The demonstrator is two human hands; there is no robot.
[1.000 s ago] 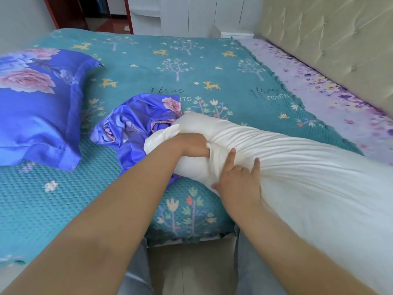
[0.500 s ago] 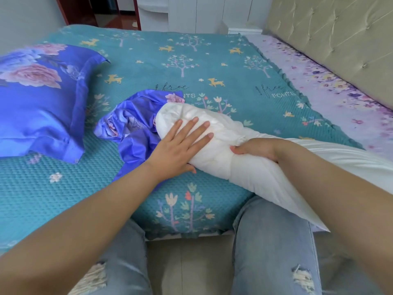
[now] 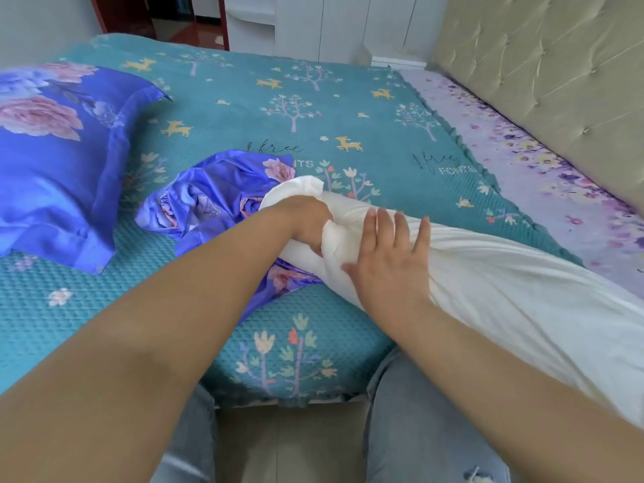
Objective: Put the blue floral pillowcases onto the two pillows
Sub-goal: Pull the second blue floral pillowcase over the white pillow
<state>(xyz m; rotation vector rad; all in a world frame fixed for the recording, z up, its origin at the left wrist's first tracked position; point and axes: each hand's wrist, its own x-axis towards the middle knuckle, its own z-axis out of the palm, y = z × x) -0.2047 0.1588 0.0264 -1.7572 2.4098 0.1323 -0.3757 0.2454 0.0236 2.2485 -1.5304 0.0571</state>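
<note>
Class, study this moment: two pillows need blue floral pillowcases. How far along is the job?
Done: one covered pillow lies at the left of the bed. In hand: the left hand grips the end of the bare white pillow beside the crumpled pillowcase; the right hand rests open on it. Left: work the pillow into that case.

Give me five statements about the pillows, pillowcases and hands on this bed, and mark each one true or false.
1. The left hand grips the white pillow. True.
2. The right hand rests on that pillow with straight fingers. True.
3. The crumpled pillowcase already covers the white pillow. False: it lies bunched at the pillow's end.
4. The covered pillow lies to the left. True.
5. The bedspread is plain red. False: teal with trees and deer.
</note>
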